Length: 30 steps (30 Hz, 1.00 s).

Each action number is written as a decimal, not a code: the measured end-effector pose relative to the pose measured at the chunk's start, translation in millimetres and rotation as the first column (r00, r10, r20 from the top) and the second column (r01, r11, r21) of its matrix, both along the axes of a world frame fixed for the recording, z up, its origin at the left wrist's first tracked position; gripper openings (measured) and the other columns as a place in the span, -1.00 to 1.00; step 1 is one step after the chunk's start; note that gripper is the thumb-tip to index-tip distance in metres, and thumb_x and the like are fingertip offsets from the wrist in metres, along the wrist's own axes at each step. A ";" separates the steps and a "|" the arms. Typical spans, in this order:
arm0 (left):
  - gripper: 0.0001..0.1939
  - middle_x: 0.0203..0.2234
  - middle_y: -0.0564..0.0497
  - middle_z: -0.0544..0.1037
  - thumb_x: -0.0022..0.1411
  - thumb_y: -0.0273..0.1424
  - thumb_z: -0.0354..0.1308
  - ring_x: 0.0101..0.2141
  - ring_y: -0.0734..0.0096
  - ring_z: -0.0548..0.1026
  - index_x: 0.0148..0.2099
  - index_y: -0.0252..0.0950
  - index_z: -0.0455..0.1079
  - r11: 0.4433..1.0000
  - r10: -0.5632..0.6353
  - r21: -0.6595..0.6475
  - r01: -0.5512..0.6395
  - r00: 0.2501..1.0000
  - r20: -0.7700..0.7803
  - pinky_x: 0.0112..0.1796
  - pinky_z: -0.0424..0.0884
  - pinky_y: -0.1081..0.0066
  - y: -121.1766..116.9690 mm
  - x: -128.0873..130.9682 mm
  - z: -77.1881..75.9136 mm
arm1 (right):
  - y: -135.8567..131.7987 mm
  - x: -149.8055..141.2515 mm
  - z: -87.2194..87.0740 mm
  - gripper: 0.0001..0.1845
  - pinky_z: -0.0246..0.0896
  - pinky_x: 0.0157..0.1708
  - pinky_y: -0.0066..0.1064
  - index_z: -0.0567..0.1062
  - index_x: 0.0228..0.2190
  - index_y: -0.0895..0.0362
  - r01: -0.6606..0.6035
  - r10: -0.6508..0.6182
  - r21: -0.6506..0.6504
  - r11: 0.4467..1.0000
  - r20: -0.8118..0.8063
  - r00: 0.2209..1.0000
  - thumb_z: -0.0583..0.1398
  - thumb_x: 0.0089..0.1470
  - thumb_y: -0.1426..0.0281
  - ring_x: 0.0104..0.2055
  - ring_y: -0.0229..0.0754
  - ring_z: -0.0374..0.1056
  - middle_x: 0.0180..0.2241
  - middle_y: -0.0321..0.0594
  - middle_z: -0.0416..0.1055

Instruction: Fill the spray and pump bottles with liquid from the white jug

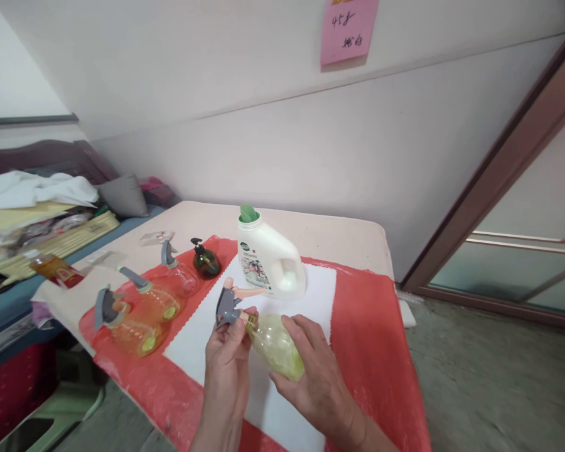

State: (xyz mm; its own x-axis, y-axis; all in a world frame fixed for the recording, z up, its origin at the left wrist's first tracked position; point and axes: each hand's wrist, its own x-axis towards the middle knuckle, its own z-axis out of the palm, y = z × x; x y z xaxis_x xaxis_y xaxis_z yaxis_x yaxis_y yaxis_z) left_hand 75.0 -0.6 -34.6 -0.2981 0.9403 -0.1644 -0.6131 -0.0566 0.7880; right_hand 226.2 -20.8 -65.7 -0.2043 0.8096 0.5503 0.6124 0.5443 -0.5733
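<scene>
Tilted on its side above the white sheet (188, 346) is a yellowish clear spray bottle (279, 345). My left hand (230, 351) is closed around its neck, just below the grey and peach trigger head (226, 304). The round body sits in my right hand (315, 370), fingers on top and thumb underneath. Just beyond my hands stands a white detergent jug (270, 254) with a green spout showing at its mouth. To the left, on red plastic (136, 386), are several clear spray bottles with grey trigger heads, among them an orange-tinted bottle (157, 304).
A dark pump bottle (207, 262) stands left of the jug. The table (343, 232) meets a white wall bearing a pink note (348, 31). At left is a bed with cloth, a grey pillow (123, 196) and an amber bottle (55, 269); a green stool (70, 402) sits below.
</scene>
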 end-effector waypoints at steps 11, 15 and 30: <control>-0.68 -0.28 -0.04 0.60 -0.03 -0.26 0.43 -0.27 0.31 0.56 -0.21 -0.25 0.52 0.998 -0.054 -0.045 0.054 0.998 0.016 -0.25 0.45 0.33 -0.6 6.0 2.6 | -4.8 -9.5 -8.1 -0.10 0.28 0.08 -0.05 0.17 0.18 -0.04 0.025 -0.049 -0.154 0.988 -0.158 0.986 0.30 -0.21 0.51 0.12 0.07 0.24 0.08 -0.07 0.25; -0.67 -0.26 -0.08 0.60 0.01 -0.25 0.40 -0.23 0.24 0.56 -0.17 -0.25 0.51 0.997 -0.067 -0.035 0.068 0.997 0.031 -0.24 0.46 0.28 -2.1 2.4 5.2 | -0.4 -9.4 1.6 -0.20 0.28 0.02 -0.08 0.35 0.03 0.00 -0.169 -0.108 -0.484 0.859 -0.492 0.864 0.32 -0.36 0.44 0.02 0.07 0.35 -0.03 -0.15 0.39; -0.71 -0.40 0.00 0.56 0.01 -0.23 0.39 -0.33 0.38 0.55 -0.30 -0.31 0.47 0.967 0.254 -0.031 -0.253 0.966 0.048 -0.26 0.46 0.38 1.4 5.6 0.8 | -15.7 -33.8 -12.9 -0.14 0.26 0.10 -0.17 0.11 0.14 -0.09 -0.290 -0.012 -0.370 0.882 -0.634 0.773 0.30 -0.17 0.49 0.17 -0.02 0.23 0.14 -0.17 0.20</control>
State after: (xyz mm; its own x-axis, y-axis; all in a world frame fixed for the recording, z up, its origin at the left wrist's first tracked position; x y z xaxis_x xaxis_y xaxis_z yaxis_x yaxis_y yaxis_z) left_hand 80.7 0.8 -33.8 -0.5172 0.8303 -0.2079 -0.6204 -0.1963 0.7593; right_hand 192.4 -36.5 -78.6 -0.0823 0.9757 0.2031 -0.0081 0.2031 -0.9791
